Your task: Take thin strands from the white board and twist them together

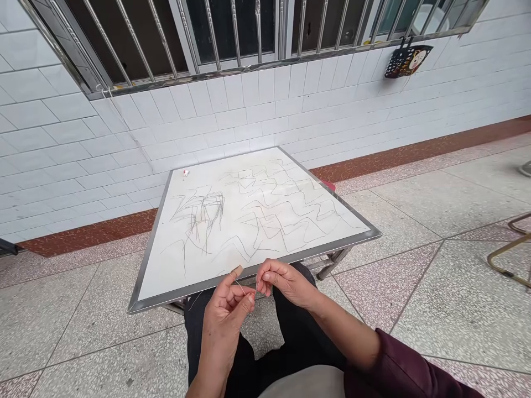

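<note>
My left hand (pixel 228 309) is pinched at thumb and fingertips, with a tan wrap on the tip of one raised finger. A thin pale strand (pixel 237 283) runs from that finger down to the pinch. My right hand (pixel 284 282) is closed too, its thumb and fingers pinching the strand beside the left fingertips. Whether it is thread or fine wire, I cannot tell. Both hands are above my lap, at the near edge of a white-topped table (pixel 157 276). Thin dark zigzag lines (pixel 290 207) cover much of its top; drawn marks or loose strands, I cannot make out.
A small white and red item (pixel 186 173) lies at the table's far left corner. Behind the table is a white tiled wall (pixel 207 119) with a barred window (pixel 236 33). A dark patterned bag (pixel 409 59) hangs from the bars. Metal stool legs (pixel 508 254) stand at right.
</note>
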`<action>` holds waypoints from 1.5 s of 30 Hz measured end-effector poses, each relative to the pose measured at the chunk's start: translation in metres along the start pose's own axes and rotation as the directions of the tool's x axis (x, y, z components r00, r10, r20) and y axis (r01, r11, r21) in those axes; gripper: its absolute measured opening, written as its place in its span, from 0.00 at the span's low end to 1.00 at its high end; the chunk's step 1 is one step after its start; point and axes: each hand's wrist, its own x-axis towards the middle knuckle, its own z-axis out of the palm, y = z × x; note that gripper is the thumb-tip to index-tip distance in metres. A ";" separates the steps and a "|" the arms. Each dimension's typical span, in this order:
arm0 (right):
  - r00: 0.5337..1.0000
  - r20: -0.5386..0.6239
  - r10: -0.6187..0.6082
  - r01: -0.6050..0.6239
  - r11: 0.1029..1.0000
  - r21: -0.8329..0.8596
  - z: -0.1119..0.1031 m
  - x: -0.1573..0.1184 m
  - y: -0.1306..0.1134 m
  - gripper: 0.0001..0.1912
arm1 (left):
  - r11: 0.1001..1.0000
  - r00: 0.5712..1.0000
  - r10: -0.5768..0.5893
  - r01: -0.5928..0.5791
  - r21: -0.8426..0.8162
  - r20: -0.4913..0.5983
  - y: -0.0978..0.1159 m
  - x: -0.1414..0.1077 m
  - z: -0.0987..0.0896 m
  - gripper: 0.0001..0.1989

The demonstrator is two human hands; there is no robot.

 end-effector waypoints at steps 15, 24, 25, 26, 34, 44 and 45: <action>0.974 -0.201 0.103 -0.066 0.980 0.185 0.015 -0.012 0.021 0.18 | 0.996 1.000 0.003 -0.003 0.084 0.006 0.002 -0.004 0.008 0.32; 0.961 -0.240 0.141 -0.083 0.968 0.237 0.024 -0.015 0.024 0.17 | 0.998 0.999 0.041 -0.041 0.052 0.008 -0.001 -0.008 0.010 0.30; 0.959 -0.243 0.149 -0.088 0.966 0.243 0.026 -0.015 0.024 0.17 | 0.998 0.999 0.042 -0.042 0.049 0.004 -0.002 -0.008 0.009 0.30; 0.957 -0.245 0.152 -0.092 0.966 0.242 0.026 -0.014 0.024 0.18 | 0.998 0.999 0.045 -0.045 0.047 -0.003 -0.003 -0.008 0.008 0.30; 0.857 -0.462 -0.230 0.039 0.921 -0.387 0.018 -0.018 0.012 0.14 | 0.996 0.996 0.048 -0.042 0.078 -0.069 -0.002 -0.004 -0.004 0.32; 0.885 -0.031 -0.464 0.268 0.564 -0.781 0.035 -0.015 0.012 0.07 | 0.989 0.991 0.114 -0.107 0.098 -0.073 -0.020 0.003 -0.005 0.30; 0.888 -0.029 -0.459 0.266 0.563 -0.782 0.035 -0.015 0.013 0.07 | 0.988 0.991 0.118 -0.111 0.103 -0.066 -0.023 0.005 -0.005 0.31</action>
